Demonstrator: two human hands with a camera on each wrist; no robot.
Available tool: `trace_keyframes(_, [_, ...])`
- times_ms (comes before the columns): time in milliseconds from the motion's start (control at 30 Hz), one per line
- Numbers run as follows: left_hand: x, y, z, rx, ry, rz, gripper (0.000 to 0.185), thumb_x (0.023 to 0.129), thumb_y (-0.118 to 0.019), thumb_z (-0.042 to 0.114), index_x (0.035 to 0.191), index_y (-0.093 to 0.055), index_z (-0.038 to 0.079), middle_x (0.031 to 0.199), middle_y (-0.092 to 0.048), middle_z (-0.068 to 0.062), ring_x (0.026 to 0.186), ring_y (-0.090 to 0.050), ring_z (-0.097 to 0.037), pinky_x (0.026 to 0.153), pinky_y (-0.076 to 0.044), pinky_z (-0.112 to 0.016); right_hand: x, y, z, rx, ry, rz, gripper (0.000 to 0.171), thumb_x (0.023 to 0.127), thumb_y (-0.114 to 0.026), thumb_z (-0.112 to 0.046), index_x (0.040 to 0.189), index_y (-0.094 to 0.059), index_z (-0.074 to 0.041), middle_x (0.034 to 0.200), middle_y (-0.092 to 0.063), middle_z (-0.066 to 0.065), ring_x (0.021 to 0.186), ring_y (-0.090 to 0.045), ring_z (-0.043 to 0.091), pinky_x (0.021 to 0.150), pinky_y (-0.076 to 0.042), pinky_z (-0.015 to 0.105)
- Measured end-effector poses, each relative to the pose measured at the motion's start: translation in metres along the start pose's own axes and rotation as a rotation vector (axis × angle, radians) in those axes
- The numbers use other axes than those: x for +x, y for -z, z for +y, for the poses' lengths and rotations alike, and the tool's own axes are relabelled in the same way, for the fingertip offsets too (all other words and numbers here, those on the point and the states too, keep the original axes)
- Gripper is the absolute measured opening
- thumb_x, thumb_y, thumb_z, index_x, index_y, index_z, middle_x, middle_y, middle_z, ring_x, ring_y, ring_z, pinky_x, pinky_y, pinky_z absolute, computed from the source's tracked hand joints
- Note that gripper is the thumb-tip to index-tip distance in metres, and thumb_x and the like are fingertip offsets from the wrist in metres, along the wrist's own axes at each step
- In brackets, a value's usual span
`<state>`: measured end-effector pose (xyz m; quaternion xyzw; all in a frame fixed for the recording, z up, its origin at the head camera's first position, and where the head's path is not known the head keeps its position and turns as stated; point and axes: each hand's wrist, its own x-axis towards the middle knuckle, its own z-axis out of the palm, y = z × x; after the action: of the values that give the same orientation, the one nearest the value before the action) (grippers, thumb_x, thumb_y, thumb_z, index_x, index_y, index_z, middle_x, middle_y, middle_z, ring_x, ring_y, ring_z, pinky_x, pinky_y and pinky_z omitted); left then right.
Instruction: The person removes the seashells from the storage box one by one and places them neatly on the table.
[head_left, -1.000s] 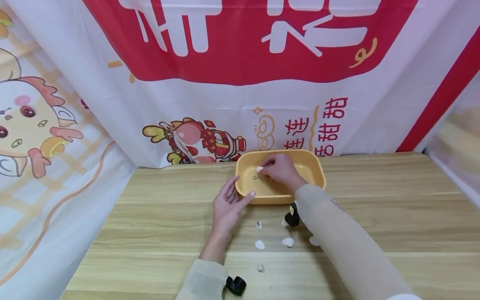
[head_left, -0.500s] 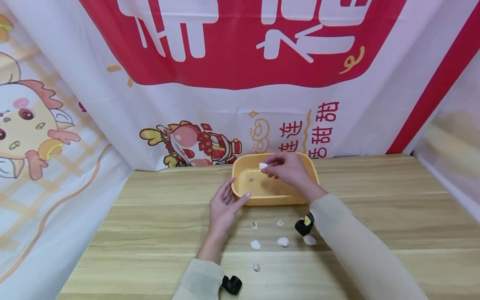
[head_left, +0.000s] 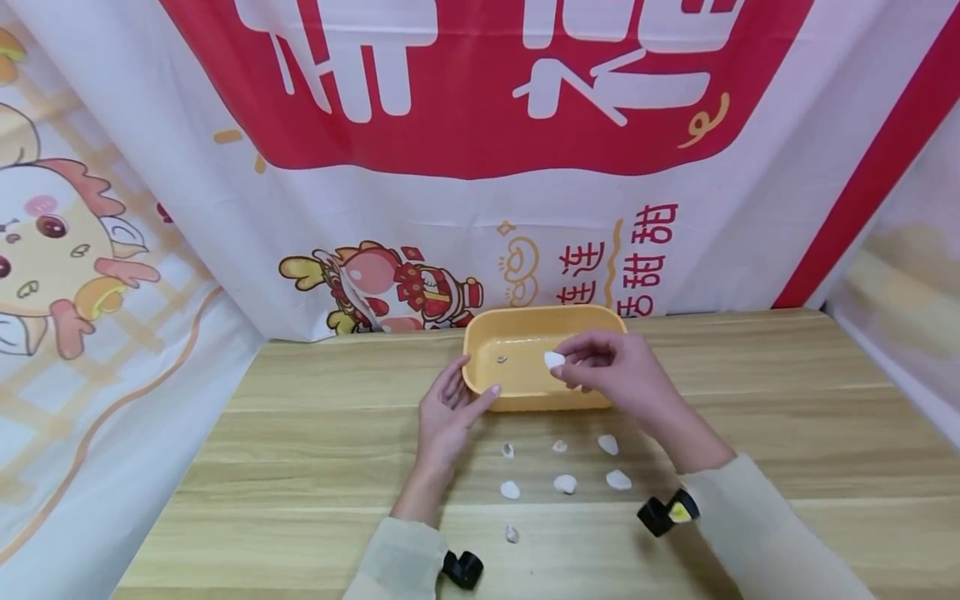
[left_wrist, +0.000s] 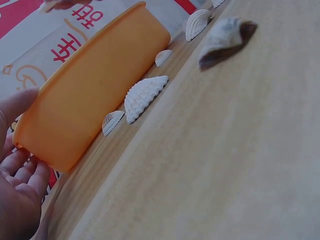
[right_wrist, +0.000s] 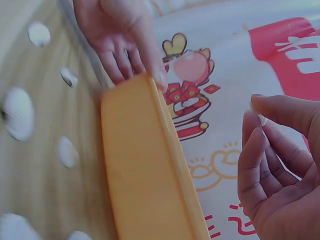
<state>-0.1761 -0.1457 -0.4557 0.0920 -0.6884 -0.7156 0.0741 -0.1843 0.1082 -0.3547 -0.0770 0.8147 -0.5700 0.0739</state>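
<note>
A yellow plastic tub (head_left: 525, 379) stands at the back of the table. My left hand (head_left: 447, 417) grips its near left corner, thumb on the near rim and fingers at the left end. Between thumb and fingertips of my right hand (head_left: 637, 375) is a white seashell (head_left: 553, 360), held above the tub's right part. One small shell (head_left: 502, 359) lies on the tub's floor. Several more shells lie on the wood before the tub, among them a ribbed white shell (left_wrist: 142, 97) and a brownish curled shell (left_wrist: 227, 40), both seen from the left wrist.
Behind the wooden table (head_left: 337, 433) hangs a white and red printed cloth (head_left: 465, 200), close to the tub's far side. Another printed cloth (head_left: 75, 400) borders the left. A black wrist camera (head_left: 667, 512) sits on my right sleeve, close to the shells.
My right hand has come up from inside the tub and drawn back to the right, still pinching the white shell. Shells its arm covered now show. My left hand keeps its hold.
</note>
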Motion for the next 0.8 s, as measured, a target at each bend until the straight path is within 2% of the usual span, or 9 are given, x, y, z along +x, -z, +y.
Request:
trace_keyframes(233, [0.000,0.000,0.001,0.004,-0.003,-0.001,0.077,0.082,-0.094,0.016,0.151,-0.060,0.022,0.165,-0.053,-0.012,0.154,-0.049,-0.030,0.130,-0.042,-0.042,-0.026,0.001,0.012,0.044,0.003,-0.017,0.030,0.091,-0.088,-0.021,0.117,-0.077,-0.008,0.100,-0.076,0.006,0.088,-0.069,0.017,0.074,-0.065,0.026])
trace_keyframes(533, [0.000,-0.001,0.000,0.012,0.001,-0.003,0.076,0.082,-0.094,0.017,0.150,-0.060,0.022,0.165,-0.053,-0.012,0.155,-0.049,-0.030,0.130,-0.042,-0.043,-0.049,0.000,0.031,0.152,-0.040,-0.077,0.035,0.090,-0.086,-0.013,0.120,-0.074,-0.001,0.098,-0.077,0.006,0.085,-0.072,0.014,0.072,-0.066,0.029])
trace_keyframes(667, [0.001,0.000,0.000,0.012,-0.005,0.000,0.077,0.082,-0.095,0.018,0.150,-0.061,0.023,0.165,-0.052,-0.011,0.155,-0.049,-0.029,0.131,-0.041,-0.043,-0.055,-0.002,0.039,0.138,-0.022,-0.090,0.035,0.088,-0.087,-0.013,0.118,-0.075,-0.001,0.100,-0.078,0.009,0.089,-0.073,0.015,0.076,-0.068,0.029])
trace_keyframes(800, [0.000,0.000,0.000,0.020,0.003,0.000,0.076,0.082,-0.095,0.019,0.150,-0.061,0.023,0.165,-0.052,-0.011,0.155,-0.049,-0.030,0.131,-0.042,-0.044,-0.062,-0.005,0.049,0.096,0.002,-0.118,0.033,0.088,-0.088,-0.014,0.116,-0.076,-0.002,0.100,-0.077,0.011,0.087,-0.072,0.014,0.073,-0.066,0.026])
